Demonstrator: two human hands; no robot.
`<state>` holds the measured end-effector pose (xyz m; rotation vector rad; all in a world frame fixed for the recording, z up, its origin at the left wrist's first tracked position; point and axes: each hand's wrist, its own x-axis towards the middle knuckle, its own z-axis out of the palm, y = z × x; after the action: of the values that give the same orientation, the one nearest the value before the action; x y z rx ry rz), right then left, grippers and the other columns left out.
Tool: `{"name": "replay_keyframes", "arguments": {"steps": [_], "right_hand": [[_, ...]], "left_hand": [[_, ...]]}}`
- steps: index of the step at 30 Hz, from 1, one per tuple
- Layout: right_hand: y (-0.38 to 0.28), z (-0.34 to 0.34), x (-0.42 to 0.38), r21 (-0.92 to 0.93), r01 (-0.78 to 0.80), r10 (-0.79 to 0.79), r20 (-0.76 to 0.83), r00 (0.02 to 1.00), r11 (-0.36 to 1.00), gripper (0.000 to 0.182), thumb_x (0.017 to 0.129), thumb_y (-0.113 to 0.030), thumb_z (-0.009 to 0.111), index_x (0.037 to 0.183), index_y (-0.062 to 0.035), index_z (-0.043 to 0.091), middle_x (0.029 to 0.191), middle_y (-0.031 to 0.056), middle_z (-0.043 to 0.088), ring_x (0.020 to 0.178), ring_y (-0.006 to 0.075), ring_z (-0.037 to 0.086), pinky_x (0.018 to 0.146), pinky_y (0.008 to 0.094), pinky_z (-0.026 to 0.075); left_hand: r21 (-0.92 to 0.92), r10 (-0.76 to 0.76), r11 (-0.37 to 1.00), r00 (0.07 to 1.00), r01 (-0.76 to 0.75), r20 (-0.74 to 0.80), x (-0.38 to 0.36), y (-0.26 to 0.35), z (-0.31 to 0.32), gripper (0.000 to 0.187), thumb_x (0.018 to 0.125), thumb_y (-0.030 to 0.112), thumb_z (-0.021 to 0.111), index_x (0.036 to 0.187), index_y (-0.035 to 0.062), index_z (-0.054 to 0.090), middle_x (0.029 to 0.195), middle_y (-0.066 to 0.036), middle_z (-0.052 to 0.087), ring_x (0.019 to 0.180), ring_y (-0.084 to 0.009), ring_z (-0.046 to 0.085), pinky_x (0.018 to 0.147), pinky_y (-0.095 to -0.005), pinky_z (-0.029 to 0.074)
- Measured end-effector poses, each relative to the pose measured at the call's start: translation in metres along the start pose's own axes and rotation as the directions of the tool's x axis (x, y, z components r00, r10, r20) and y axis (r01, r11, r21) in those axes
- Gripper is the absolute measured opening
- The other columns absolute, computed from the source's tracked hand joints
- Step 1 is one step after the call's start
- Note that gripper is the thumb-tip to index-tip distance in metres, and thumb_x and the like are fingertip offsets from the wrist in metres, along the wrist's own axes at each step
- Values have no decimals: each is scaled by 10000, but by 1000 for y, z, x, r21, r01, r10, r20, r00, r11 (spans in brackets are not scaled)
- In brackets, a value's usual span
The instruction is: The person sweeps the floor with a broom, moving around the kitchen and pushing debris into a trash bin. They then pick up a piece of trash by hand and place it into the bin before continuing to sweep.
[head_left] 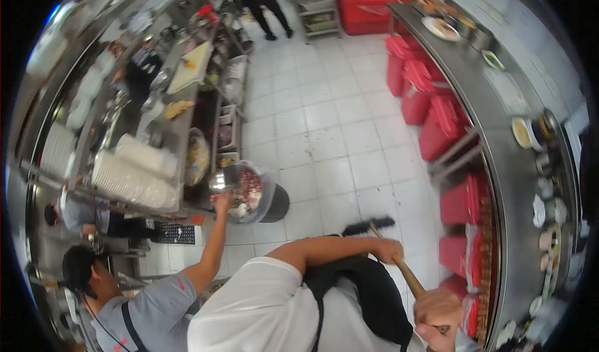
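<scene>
A broom with a wooden handle [409,278] and dark bristles [368,225] reaches down to the white tiled floor in front of me. My left hand [388,250] is wrapped round the handle partway along it, the arm stretched across my body. Closer to me, at the upper end of the handle, my right hand [438,311] is closed on it as well. The bristles rest on the tiles. Small bits of debris [309,145] lie on the floor farther ahead.
On the left, a co-worker [134,311] holds a metal bowl [224,178] over a lined trash bin [274,202]. Stacked white plates [131,180] stand on the left counter. Red lidded bins [440,127] line the right steel counter [465,59]. Another person [262,3] stands far ahead.
</scene>
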<state>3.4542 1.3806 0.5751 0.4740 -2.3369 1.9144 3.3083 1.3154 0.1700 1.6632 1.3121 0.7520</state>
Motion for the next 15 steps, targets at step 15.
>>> {"name": "replay_keyframes", "arguments": {"steps": [15], "right_hand": [[202,18,-6,-93,200,-221,-389,894,975,199,705,-100,620,596,-15,476,599,142,496,564,362,535,555,423,425]], "left_hand": [[248,-244,798,671,549,-701,-59,-114,-95,206,863,230,724,774,52,668,852,-164,672,873,-395,640,779,-492,517]]}}
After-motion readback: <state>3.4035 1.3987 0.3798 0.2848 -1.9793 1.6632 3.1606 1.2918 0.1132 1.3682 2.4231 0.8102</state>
